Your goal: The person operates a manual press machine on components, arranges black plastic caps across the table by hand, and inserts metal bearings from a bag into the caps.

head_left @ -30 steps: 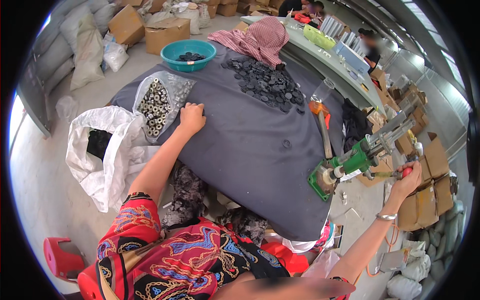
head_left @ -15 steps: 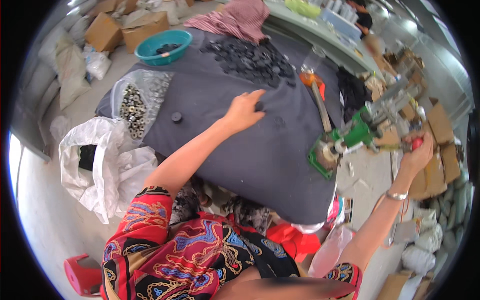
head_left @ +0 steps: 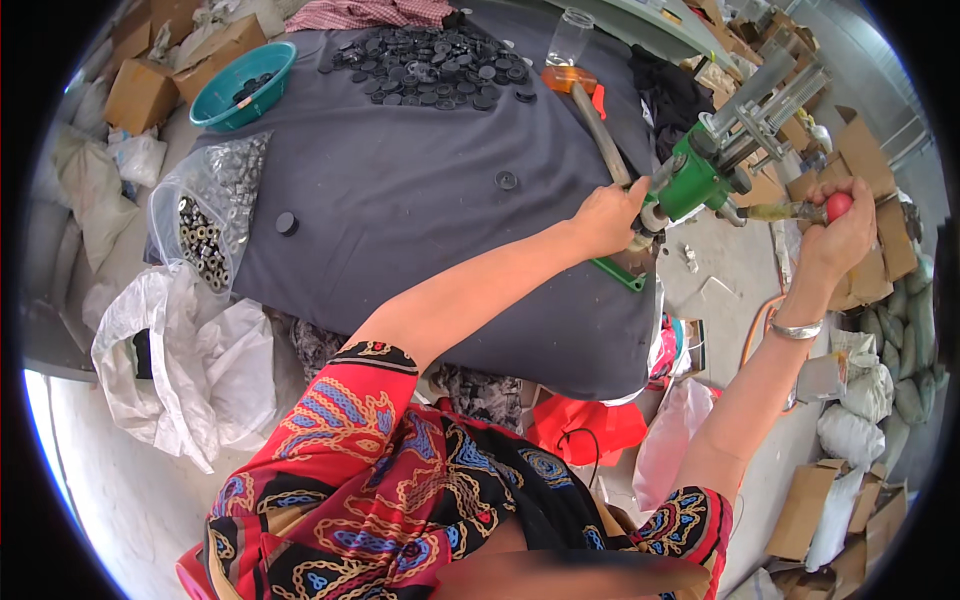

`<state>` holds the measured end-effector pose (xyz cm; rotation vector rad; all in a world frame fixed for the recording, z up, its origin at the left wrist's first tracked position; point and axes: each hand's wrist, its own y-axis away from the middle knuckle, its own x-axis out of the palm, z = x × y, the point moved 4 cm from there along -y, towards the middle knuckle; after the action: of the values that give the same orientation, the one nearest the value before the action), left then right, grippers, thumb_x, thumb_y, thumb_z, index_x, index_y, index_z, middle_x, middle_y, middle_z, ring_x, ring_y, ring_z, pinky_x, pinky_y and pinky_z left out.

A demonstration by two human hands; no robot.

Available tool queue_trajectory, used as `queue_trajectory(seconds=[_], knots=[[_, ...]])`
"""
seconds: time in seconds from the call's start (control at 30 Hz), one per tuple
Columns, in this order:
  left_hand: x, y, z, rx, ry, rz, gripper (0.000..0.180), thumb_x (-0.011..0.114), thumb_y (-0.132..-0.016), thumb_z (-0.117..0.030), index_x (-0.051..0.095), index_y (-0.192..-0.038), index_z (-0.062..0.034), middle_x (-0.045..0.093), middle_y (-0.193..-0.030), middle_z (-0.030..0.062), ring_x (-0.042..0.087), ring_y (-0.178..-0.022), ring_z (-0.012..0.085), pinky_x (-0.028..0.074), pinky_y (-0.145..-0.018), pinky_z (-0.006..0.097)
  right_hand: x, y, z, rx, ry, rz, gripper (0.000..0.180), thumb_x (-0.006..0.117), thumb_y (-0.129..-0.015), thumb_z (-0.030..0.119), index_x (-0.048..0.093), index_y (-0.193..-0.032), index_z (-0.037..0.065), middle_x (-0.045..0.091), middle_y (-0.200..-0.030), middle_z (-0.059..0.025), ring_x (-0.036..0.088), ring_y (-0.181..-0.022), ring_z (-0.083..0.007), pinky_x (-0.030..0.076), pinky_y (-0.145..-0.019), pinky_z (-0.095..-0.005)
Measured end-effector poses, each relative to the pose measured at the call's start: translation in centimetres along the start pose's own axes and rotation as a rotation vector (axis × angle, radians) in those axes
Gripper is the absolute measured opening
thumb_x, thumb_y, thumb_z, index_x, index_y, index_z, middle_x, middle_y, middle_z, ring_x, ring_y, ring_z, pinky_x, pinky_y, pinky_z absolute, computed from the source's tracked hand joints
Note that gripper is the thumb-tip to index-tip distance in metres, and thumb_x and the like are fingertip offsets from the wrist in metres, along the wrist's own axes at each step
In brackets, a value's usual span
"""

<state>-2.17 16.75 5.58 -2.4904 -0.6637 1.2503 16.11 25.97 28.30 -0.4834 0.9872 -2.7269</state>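
Workshop floor [head_left: 120, 500] strewn with cardboard boxes [head_left: 803, 508] surrounds a cloth-covered tabletop [head_left: 400, 230]. At its right edge stands a green lever press [head_left: 692, 185]. Should its lever [head_left: 772, 212] come down with fingers under the plunger, they could be pinched; poor seating might also crack a part. The press lies between both grips: its lower end is right at the left grip [head_left: 607, 219], whose fingers are too hidden to tell what they hold, while the right grip [head_left: 845, 232] is wrapped around the red knob [head_left: 838, 206]. Black discs [head_left: 430, 70] lie farther off.
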Motion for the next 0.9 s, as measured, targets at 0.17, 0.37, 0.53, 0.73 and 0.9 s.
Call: queue_trajectory(seconds=[0.17,0.37,0.53,0.73,0.9], knots=[[1.4,-0.3,-0.4,-0.002,0.09,-0.091,0.086,0.074,-0.065,-0.007,0.034,-0.14,0.0016,0.065,-0.089,0.0234,0.063,-0.086,0.0428,0.051,-0.078,0.046,0.0,0.5,0.9,-0.007,0.037,-0.066,0.026,0.049,-0.093,0.014,0.053,-0.073,-0.002,0.053,-0.068,-0.0123,0.049,-0.059,-0.022,0.046,-0.059,-0.0364],[2.8,-0.9,0.2,-0.044,0.305,-0.148,0.085,0.072,-0.063,-0.008,0.034,-0.138,0.0078,0.064,-0.091,0.0276,0.063,-0.092,0.0437,0.05,-0.083,0.047,-1.2,2.4,1.1,-0.104,0.022,0.016,0.026,0.048,-0.093,0.013,0.05,-0.072,-0.002,0.052,-0.067,-0.0127,0.049,-0.059,-0.0224,0.046,-0.06,-0.0362],[2.1,-0.4,1.1,-0.04,0.381,-0.203,0.085,0.072,-0.063,-0.008,0.034,-0.138,0.0082,0.065,-0.092,0.0249,0.062,-0.092,0.0438,0.049,-0.083,0.047,-0.7,8.9,1.0,-0.669,0.568,0.183,0.024,0.046,-0.092,0.01,0.045,-0.07,0.0,0.051,-0.065,-0.0127,0.05,-0.059,-0.0225,0.047,-0.062,-0.0392],[-4.4,3.7,0.5,-0.065,0.24,-0.148,0.074,0.071,-0.069,-0.007,0.043,-0.137,-0.0012,0.06,-0.122,0.0217,0.055,-0.114,0.0396,0.044,-0.096,0.045,-4.7,19.7,-5.1,-0.45,0.069,0.142,0.017,0.045,-0.084,0.009,0.047,-0.069,0.0,0.052,-0.069,-0.0117,0.052,-0.068,-0.025,0.05,-0.082,-0.049],[-14.7,13.2,3.6,0.049,-0.167,-0.519,0.045,0.07,-0.071,-0.011,0.06,-0.115,-0.0057,0.062,-0.122,0.0153,0.058,-0.109,0.0372,0.046,-0.09,0.048,-5.0,18.6,-3.8,-0.47,0.16,0.294,0.023,0.044,-0.09,0.01,0.047,-0.069,0.001,0.05,-0.068,-0.0098,0.049,-0.066,-0.0213,0.049,-0.079,-0.0423]])
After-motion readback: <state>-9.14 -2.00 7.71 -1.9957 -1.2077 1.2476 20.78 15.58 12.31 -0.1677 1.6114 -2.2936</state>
